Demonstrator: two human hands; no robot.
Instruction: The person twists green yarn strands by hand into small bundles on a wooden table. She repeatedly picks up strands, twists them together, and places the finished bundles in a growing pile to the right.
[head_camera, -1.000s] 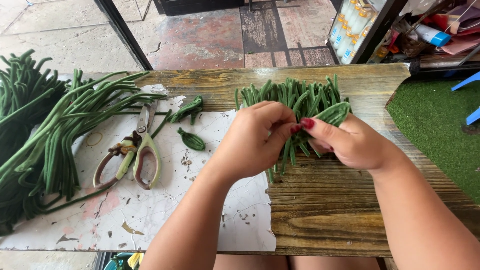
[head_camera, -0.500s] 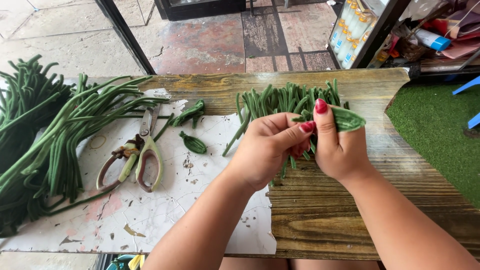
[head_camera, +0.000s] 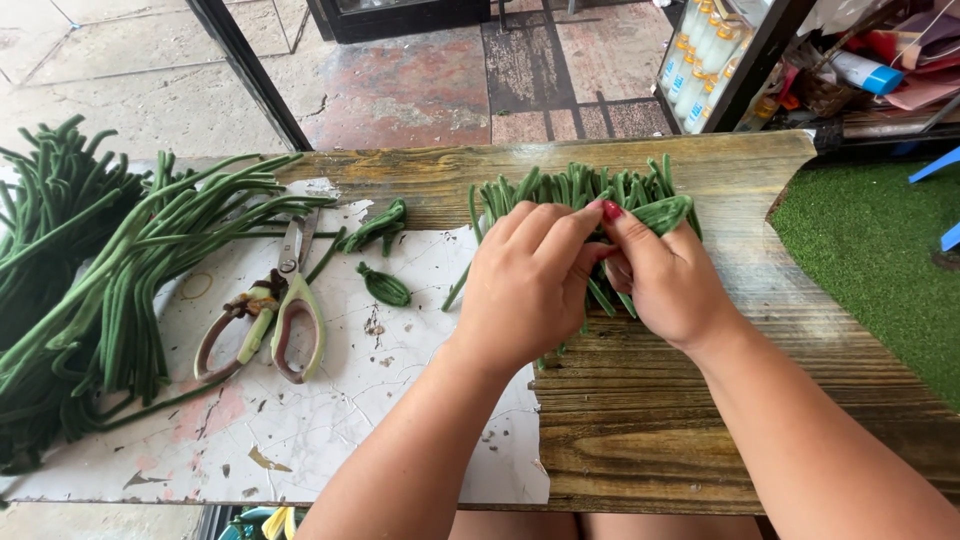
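A big pile of long green stems lay at the left of the frame, with scissors resting beside it on the white board. In the middle, the left hand and right hand were both curled tight around a bunch of cut green stems, keeping them together on the wooden table

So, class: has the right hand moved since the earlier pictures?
Yes. The right hand has slid left along the bundle, toward the scissors, and now touches the left hand.
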